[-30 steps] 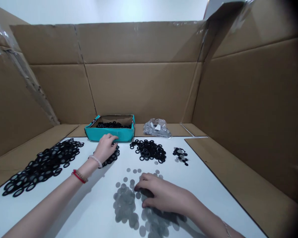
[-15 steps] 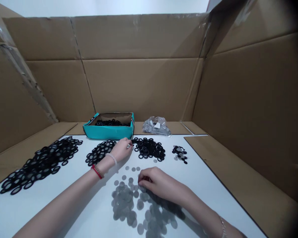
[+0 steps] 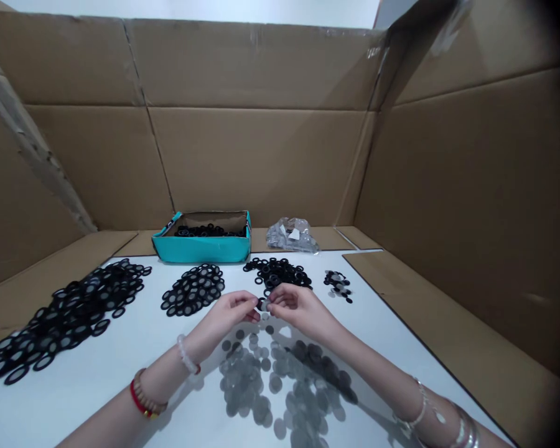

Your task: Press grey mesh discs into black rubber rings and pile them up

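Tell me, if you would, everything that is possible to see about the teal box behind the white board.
The teal box is a shallow, rectangular, open-topped box with no lid in view. Its outer walls look like glossy teal card, with small printed markings near the upper corners, and its inside shows plain brown cardboard. It sits upright on a brown cardboard flap, just beyond the far edge of the white board. A low heap of black rings lies inside it.
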A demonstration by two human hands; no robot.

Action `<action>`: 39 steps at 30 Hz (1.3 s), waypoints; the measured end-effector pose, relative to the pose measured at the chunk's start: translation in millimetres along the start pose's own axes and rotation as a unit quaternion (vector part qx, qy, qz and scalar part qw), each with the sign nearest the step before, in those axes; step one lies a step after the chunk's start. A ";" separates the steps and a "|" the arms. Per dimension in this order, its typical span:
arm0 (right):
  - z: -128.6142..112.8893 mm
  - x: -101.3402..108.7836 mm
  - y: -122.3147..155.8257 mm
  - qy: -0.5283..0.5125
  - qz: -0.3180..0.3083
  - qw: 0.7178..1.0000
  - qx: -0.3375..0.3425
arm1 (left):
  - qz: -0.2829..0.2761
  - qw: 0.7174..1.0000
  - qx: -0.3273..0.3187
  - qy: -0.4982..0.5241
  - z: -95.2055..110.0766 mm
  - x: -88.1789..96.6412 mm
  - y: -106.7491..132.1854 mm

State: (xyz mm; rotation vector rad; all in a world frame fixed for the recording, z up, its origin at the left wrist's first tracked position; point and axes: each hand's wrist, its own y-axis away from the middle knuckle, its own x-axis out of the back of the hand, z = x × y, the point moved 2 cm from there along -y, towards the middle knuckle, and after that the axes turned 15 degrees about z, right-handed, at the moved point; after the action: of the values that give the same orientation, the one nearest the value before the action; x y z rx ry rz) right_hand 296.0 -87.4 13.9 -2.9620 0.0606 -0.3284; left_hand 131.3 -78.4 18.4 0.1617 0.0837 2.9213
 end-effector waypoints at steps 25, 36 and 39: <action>14.6 -7.9 1.2 -0.120 -0.018 0.990 -0.065 | -0.015 0.999 0.030 -0.004 -0.3 -2.6 7.7; 25.9 -12.4 1.7 -0.098 -0.014 0.992 -0.073 | -0.003 0.999 0.014 -0.050 1.9 -5.8 10.0; 28.2 -14.7 3.9 -0.084 -0.022 0.994 -0.059 | 0.041 0.997 -0.009 -0.069 -8.8 -4.3 4.6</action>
State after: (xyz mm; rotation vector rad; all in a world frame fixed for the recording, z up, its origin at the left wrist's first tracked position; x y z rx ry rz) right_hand 287.8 -86.0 -17.1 -3.0993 -0.0044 -0.0809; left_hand 133.5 -84.2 9.5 0.3716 0.0307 2.9812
